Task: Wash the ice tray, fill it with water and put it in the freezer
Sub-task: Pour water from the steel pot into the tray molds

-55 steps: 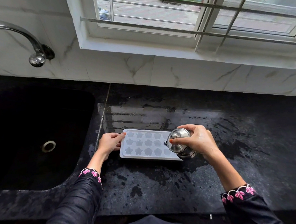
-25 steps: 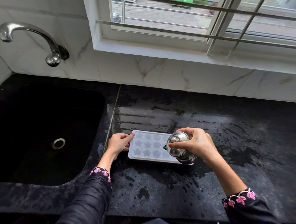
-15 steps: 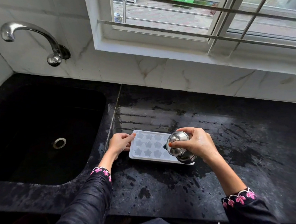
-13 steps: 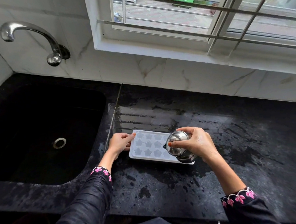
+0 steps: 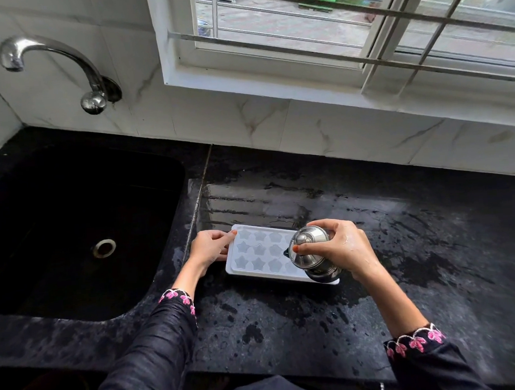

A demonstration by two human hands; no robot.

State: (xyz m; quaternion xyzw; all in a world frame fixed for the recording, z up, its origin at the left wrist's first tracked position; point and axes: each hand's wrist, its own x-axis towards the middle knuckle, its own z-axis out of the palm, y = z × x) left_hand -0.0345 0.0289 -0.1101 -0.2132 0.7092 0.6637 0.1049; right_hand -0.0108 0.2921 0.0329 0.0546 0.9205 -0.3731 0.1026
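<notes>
We note a black counter [image 5: 378, 277], wet and blotched with water, under a window [image 5: 329, 22]. At its left sits a black sink [image 5: 69, 223], with a tap [image 5: 58, 59] on the tiled wall above. The white tray [image 5: 254, 256] with star-shaped cells lies flat on the counter just right of the sink edge. The left hand [image 5: 209, 249] rests at the tray's left end, fingers curled, thumb and forefinger pinching its corner. The right hand [image 5: 342, 248] is closed round a steel jug [image 5: 310, 252], tilted over the tray's right end. Whether water is flowing, we cannot tell.
</notes>
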